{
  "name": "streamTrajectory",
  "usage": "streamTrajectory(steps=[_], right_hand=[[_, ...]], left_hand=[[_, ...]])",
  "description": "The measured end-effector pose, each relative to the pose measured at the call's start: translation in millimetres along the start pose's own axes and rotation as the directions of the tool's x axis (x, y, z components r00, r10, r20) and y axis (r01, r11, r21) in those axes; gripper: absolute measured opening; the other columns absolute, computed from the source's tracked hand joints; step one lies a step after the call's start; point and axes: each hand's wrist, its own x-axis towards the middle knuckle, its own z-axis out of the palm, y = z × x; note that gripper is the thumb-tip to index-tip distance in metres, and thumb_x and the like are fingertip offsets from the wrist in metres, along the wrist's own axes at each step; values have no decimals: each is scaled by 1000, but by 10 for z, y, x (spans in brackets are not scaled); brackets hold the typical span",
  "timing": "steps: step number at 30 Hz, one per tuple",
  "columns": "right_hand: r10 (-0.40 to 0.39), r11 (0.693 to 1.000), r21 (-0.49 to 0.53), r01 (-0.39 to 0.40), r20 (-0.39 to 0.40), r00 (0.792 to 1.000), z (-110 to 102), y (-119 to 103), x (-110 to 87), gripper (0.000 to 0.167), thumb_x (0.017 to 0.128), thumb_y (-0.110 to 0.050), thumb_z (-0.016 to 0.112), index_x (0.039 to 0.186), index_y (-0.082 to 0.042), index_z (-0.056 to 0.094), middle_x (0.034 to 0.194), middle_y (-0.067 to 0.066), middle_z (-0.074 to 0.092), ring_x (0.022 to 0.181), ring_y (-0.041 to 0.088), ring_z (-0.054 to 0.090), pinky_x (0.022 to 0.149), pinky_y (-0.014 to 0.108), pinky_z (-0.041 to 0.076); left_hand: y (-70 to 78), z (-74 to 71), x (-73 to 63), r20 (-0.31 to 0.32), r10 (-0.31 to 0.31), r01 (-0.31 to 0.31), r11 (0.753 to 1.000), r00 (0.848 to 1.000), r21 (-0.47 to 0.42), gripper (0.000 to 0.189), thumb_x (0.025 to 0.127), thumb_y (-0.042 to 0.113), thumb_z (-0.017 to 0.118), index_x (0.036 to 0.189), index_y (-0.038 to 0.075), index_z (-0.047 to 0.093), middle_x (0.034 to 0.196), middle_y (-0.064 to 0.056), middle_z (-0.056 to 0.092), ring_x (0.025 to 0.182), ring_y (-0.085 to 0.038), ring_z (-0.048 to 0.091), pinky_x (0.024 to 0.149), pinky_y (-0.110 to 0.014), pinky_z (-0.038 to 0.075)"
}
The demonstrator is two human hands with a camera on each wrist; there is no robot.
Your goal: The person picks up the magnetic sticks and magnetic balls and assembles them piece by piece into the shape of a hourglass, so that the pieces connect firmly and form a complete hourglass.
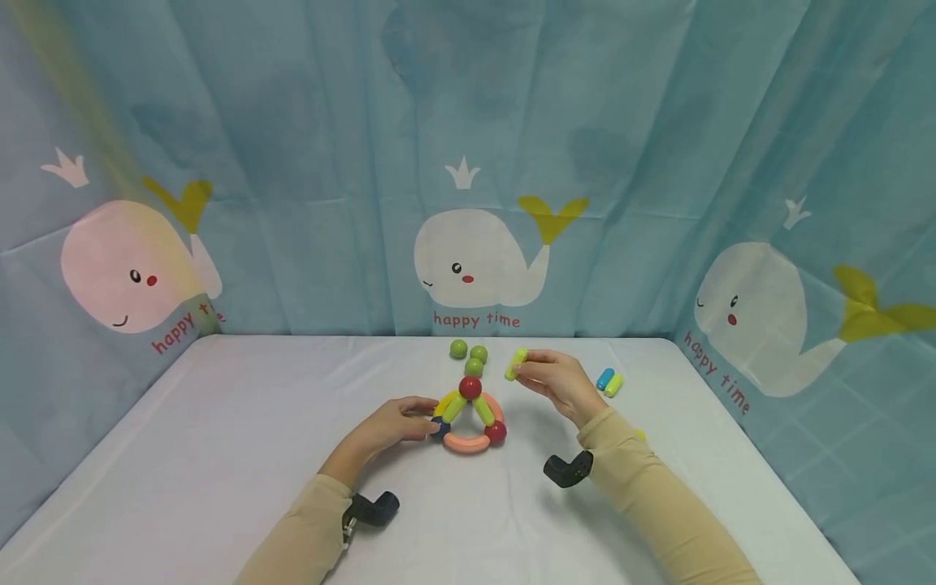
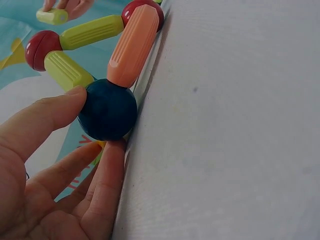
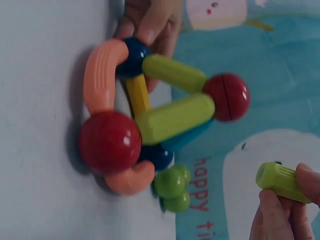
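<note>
On the white table stands a pyramid-like frame of magnetic balls and sticks. A red ball [image 1: 470, 387] tops it, joined to yellow-green sticks [image 3: 175, 118] and a blue stick [image 3: 190, 136]. Its base has curved salmon sticks [image 1: 466, 444], a yellow stick [image 3: 138, 96], another red ball [image 3: 110, 142] and two blue balls. My left hand [image 1: 395, 422] pinches the near-left blue ball [image 2: 107, 111] between thumb and fingers. My right hand [image 1: 559, 383] holds a loose yellow-green stick [image 3: 282, 181] by one end, raised to the right of the top ball and apart from the frame.
Several green balls [image 1: 458, 348] lie behind the frame. At the right, a short blue stick [image 1: 604, 379] rests beside a yellow-green stick [image 1: 613, 385]. A yellow piece [image 1: 640, 435] is mostly hidden by the right sleeve. A whale-printed curtain [image 1: 329, 244] hangs around the table.
</note>
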Motion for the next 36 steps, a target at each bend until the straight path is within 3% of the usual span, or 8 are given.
streamTrajectory(steps=[9, 26, 33, 36], right_hand=[[-78, 997, 3, 78, 21, 997, 276, 11, -66, 29, 89, -1, 69, 117, 4, 62, 95, 3, 68, 88, 13, 70, 103, 46, 50], [-74, 997, -3, 74, 46, 996, 438, -8, -47, 28, 90, -2, 69, 116, 1, 63, 103, 6, 68, 90, 13, 70, 102, 45, 51], [-72, 997, -13, 73, 50, 996, 469, 0, -46, 28, 89, -1, 70, 116, 1, 65, 101, 5, 69, 90, 12, 70, 98, 40, 55], [-69, 996, -49, 72, 54, 996, 447, 8, -59, 31, 89, -3, 70, 119, 0, 65, 107, 8, 70, 95, 15, 71, 97, 39, 55]], left_hand=[[-24, 8, 10, 3, 6, -6, 1000, 1000, -5, 56, 82, 32, 79, 133, 16, 62, 135, -6, 62, 102, -15, 68, 98, -43, 55], [-19, -8, -8, 10, 7, -7, 1000, 1000, -4, 56, 83, 32, 78, 134, 16, 62, 134, -6, 63, 99, -15, 69, 98, -44, 54], [-5, -15, -4, 17, 15, -15, 1000, 1000, -12, 56, 83, 33, 78, 134, 16, 62, 135, -7, 63, 100, -15, 69, 99, -45, 54], [-4, -10, 4, 19, 13, -13, 1000, 1000, -8, 56, 83, 33, 78, 134, 16, 62, 135, -7, 62, 100, -15, 69, 99, -45, 53]])
